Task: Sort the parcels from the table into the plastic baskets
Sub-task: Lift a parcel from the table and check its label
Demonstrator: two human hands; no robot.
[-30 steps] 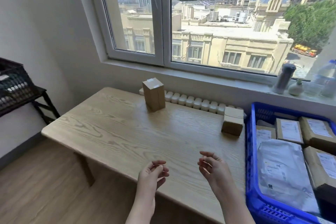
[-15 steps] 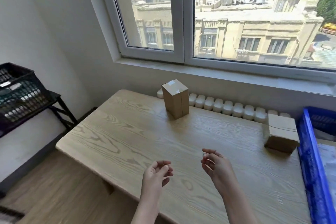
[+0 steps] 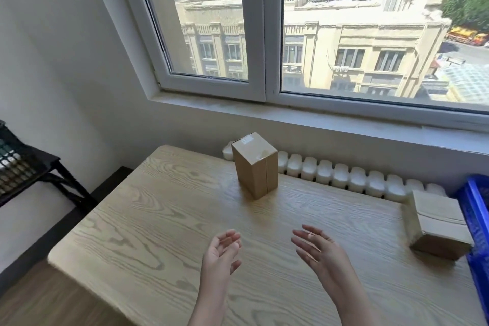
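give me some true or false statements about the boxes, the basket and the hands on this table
1. The tall brown cardboard box stands upright on the light wooden table. True.

2. Both hands grip the tall box. False: the left hand and the right hand are open, hold nothing and are short of the box.

3. The low brown cardboard box lies on the table beside the blue plastic basket. True.

4. The two cardboard boxes touch each other. False: they stand well apart, with bare tabletop between them.
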